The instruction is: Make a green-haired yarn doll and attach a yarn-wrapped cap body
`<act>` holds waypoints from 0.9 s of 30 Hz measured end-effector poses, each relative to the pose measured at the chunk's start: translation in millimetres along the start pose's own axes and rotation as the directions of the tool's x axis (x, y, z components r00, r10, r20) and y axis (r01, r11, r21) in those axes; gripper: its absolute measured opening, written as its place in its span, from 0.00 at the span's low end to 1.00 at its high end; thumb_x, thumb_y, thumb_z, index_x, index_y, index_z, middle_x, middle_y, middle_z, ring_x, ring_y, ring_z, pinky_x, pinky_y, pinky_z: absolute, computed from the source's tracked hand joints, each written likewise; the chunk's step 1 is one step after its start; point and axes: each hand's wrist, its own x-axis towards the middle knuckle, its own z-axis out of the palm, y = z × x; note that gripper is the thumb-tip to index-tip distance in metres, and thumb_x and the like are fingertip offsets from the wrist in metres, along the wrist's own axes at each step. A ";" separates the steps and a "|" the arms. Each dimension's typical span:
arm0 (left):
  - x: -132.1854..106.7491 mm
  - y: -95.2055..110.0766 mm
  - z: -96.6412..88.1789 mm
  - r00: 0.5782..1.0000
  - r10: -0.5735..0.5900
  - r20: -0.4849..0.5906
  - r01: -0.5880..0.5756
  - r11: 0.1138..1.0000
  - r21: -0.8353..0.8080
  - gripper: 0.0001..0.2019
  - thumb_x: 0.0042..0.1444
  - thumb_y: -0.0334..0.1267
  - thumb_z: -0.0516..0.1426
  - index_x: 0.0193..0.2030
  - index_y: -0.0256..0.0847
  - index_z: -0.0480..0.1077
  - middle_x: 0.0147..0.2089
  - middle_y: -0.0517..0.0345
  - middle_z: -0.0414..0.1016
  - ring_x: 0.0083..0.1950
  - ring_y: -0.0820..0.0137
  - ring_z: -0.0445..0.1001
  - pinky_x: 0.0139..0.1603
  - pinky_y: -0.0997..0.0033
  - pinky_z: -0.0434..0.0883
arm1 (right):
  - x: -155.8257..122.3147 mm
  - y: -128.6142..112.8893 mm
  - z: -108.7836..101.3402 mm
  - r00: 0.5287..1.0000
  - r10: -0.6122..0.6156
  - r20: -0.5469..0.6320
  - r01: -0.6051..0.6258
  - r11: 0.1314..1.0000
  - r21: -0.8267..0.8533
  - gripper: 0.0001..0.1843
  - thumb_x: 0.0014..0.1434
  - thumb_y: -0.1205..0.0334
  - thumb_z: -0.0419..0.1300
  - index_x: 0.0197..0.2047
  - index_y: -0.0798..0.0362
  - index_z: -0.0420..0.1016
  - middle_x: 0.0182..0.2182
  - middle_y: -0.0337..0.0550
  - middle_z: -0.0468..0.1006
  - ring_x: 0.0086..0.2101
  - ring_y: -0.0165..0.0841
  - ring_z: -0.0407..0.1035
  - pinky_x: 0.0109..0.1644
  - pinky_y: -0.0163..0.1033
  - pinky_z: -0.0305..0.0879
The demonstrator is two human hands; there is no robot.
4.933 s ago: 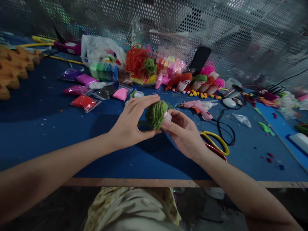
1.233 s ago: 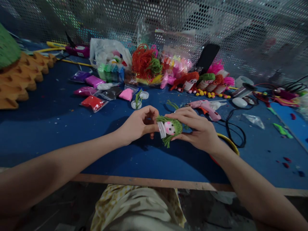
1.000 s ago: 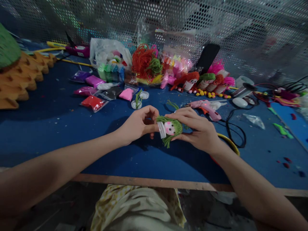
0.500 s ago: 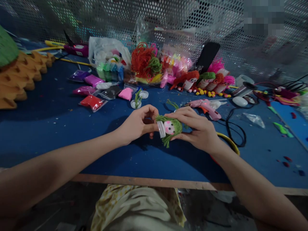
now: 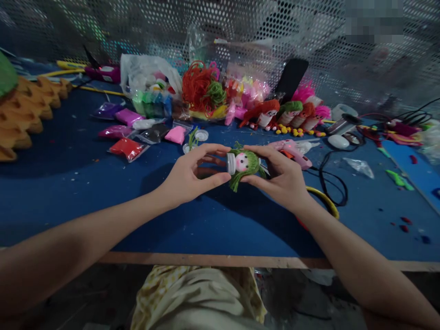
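Note:
Between my two hands a small doll head (image 5: 242, 162) lies sideways above the blue table. It has a pale face with pink cheeks, dark eyes and green yarn hair (image 5: 253, 163). A clear plastic cap (image 5: 231, 163) sits at its neck end, on the left. My left hand (image 5: 197, 176) grips the cap's rim between thumb and fingers. My right hand (image 5: 280, 176) holds the green hair side, its thumb below and fingers above. Just behind the hands, a pink glue gun (image 5: 292, 152) rests on the table, partly hidden by my right hand.
Several finished yarn-haired dolls (image 5: 266, 117) stand at the back right. Orange and green yarn (image 5: 199, 85) is heaped at the back middle. Bagged coloured clay (image 5: 127, 147) lies left of centre, near small clear lids (image 5: 201, 135). A black cable (image 5: 321, 176) loops at right.
The doll head has risen slightly, away from me. My left fingers have spread from the cap's inner side to grip across its rim. The whole view has shifted a little.

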 end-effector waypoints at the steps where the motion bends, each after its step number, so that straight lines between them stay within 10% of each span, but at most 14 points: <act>1: -0.6 -0.5 -0.1 1.000 0.017 0.013 -0.017 1.000 0.021 0.25 0.53 0.40 0.71 0.58 0.46 0.74 0.56 0.53 0.78 0.53 0.64 0.80 0.50 0.68 0.83 | -0.1 0.3 0.4 1.000 -0.005 0.001 0.005 1.000 -0.001 0.31 0.56 0.51 0.73 0.61 0.48 0.76 0.53 0.49 0.83 0.51 0.41 0.77 0.57 0.47 0.73; 27: -4.4 6.9 7.1 0.993 -0.046 -0.109 0.046 0.999 0.003 0.26 0.44 0.44 0.75 0.50 0.40 0.81 0.48 0.52 0.86 0.47 0.62 0.85 0.54 0.60 0.84 | 1.5 -5.6 -4.6 0.985 -0.125 0.121 0.140 0.982 -0.129 0.33 0.58 0.51 0.70 0.65 0.49 0.74 0.52 0.51 0.83 0.51 0.42 0.77 0.58 0.46 0.74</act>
